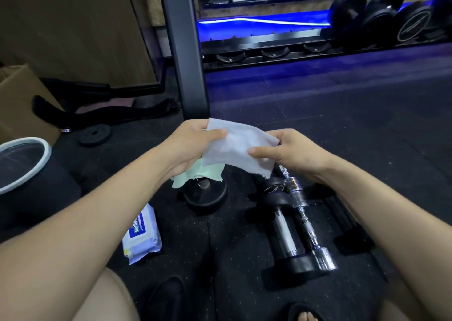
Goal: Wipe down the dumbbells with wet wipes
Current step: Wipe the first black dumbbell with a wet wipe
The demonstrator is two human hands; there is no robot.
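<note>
A white wet wipe [238, 147] is stretched between both hands above the floor. My left hand [193, 144] pinches its left edge and also holds a pale green cloth [195, 175] that hangs below. My right hand [293, 154] pinches the wipe's right side. Under the hands, a black dumbbell with a chrome handle [285, 232] lies on the dark mat beside a chrome bar dumbbell [305, 218]. One more black dumbbell [205, 196] stands on its end under the green cloth. A wet wipes pack [141, 235] lies to the left.
A bin with a white rim [24, 164] stands at the left. A small weight plate [95, 135] and a cardboard box [22, 100] lie behind it. A black rack post [186, 52] rises ahead, with a dumbbell rack [379, 17] at the back right. My sandalled feet [303, 313] are below.
</note>
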